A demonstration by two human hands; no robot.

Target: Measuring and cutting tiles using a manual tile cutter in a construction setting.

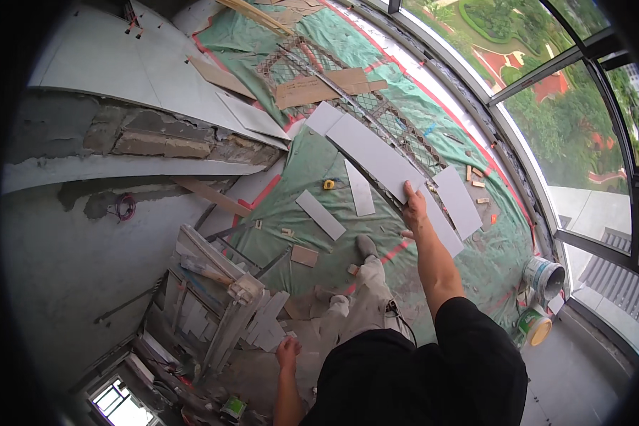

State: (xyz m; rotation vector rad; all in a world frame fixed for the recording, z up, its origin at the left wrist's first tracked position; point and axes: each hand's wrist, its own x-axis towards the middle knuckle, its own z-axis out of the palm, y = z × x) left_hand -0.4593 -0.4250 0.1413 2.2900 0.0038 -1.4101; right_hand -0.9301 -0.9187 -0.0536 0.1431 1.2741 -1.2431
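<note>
My right hand (pixel 415 204) is closed on the edge of a long pale grey tile strip (pixel 378 149), thumb on its upper face and fingers hidden beneath. The strip slants over a metal lattice frame (pixel 394 124). Beside it lies another pale tile piece (pixel 459 201). Low at my left side, my left hand (pixel 287 353) has its fingers curled together; whether anything small is in them I cannot make out. It is nearest to a heap of cut tile scraps (pixel 266 323).
Green sheeting (pixel 298 167) covers the floor, with loose tile strips (pixel 321 215), a yellow tape measure (pixel 329 184) and small wooden blocks (pixel 481 200) on it. A cluttered stand (pixel 224 273) is at left; buckets (pixel 543 275) stand by the windows. Cardboard (pixel 323 86) lies on the frame.
</note>
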